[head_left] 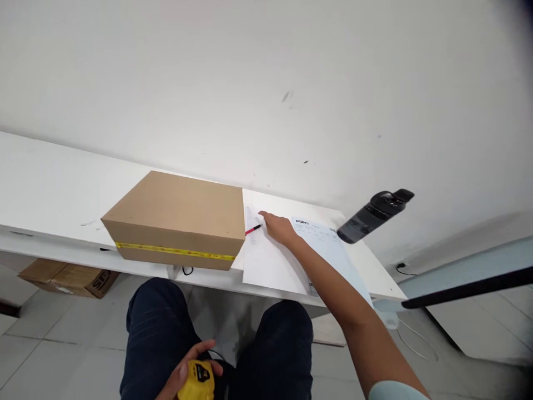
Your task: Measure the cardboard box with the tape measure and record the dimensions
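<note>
Low in the view, my left hand point(178, 378) is wrapped around a yellow tape measure point(200, 380) above my lap. My right hand point(278, 226) rests over a white sheet of paper point(266, 266) on the table, its index finger stretched out to faint writing. A red and black pen point(253, 229) lies on the sheet just beside that hand, seemingly not gripped. Left of the paper sits a closed brown cardboard box point(187, 205), with a yellow printed band along its near side. The remaining fingers of my right hand are partly hidden.
A dark bottle point(366, 219) stands on the right of the white table point(54, 183), behind a printed sheet point(328, 244) under my right forearm. Another cardboard box point(69, 276) is on the floor at left. The wall backs the table.
</note>
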Demonstrator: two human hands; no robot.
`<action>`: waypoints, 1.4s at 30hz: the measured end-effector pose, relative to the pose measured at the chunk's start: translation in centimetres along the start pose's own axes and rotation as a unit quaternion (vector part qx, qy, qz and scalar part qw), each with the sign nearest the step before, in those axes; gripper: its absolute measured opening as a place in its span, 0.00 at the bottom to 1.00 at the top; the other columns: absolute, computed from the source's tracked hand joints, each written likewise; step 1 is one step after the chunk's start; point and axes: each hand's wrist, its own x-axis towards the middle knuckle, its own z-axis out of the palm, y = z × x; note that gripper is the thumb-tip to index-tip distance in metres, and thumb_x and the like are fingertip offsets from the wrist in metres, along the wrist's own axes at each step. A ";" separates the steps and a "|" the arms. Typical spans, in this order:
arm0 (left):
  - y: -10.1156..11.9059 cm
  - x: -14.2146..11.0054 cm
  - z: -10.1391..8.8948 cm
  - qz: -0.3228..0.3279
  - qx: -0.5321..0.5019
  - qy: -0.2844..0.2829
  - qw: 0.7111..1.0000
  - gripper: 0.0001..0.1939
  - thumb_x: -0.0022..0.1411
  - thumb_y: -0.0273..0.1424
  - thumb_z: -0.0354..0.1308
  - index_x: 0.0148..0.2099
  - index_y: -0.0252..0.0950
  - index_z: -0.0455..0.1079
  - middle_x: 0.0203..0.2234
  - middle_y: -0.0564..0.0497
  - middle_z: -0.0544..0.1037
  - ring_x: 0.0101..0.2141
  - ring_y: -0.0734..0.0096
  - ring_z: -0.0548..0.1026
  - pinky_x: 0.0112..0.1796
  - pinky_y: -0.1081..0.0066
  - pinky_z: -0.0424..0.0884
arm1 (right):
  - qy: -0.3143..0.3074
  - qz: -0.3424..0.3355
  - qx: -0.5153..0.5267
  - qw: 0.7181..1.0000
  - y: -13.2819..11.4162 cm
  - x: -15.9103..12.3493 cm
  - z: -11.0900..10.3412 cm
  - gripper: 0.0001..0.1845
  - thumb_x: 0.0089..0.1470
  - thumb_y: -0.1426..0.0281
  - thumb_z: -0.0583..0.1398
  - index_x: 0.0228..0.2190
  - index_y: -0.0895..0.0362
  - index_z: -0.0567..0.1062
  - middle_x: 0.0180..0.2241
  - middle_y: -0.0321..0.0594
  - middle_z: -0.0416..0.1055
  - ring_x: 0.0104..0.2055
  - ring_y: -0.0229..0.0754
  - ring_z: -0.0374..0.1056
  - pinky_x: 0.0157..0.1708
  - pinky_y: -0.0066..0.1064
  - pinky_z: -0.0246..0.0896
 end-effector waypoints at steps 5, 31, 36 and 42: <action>0.8 2.2 2.3 0.004 0.085 -0.058 0.995 0.42 0.51 0.58 0.64 0.62 0.40 0.66 0.39 0.43 0.77 0.27 0.70 0.73 0.30 0.68 0.70 | -0.003 -0.025 0.072 0.997 0.5 -1.1 1.3 0.22 0.67 0.69 0.49 0.59 0.51 0.69 0.46 0.46 0.74 0.39 0.46 0.72 0.34 0.32 0.56; 11.2 12.3 11.1 0.026 0.533 -0.118 0.837 0.55 0.59 0.40 0.65 0.75 0.44 0.31 0.37 0.52 0.72 0.34 0.70 0.69 0.41 0.67 0.65 | 0.106 0.082 0.598 0.791 -3.5 -3.3 2.6 0.25 0.58 0.50 0.57 0.18 0.53 0.63 0.21 0.34 0.67 0.27 0.39 0.63 0.30 0.31 0.55; 11.5 12.5 10.4 0.006 0.563 -0.090 0.821 0.56 0.54 0.40 0.69 0.75 0.46 0.39 0.37 0.51 0.75 0.31 0.68 0.71 0.36 0.70 0.64 | 0.099 0.101 0.576 0.805 -3.5 -3.4 2.6 0.23 0.56 0.54 0.58 0.17 0.53 0.62 0.20 0.33 0.66 0.26 0.39 0.62 0.28 0.31 0.53; 11.2 13.2 9.3 0.030 0.574 -0.080 0.814 0.50 0.55 0.40 0.68 0.73 0.46 0.47 0.34 0.53 0.74 0.30 0.69 0.70 0.37 0.70 0.65 | 0.084 0.090 0.580 0.805 -3.4 -3.2 2.9 0.23 0.57 0.57 0.58 0.16 0.53 0.61 0.22 0.35 0.69 0.28 0.40 0.65 0.30 0.32 0.55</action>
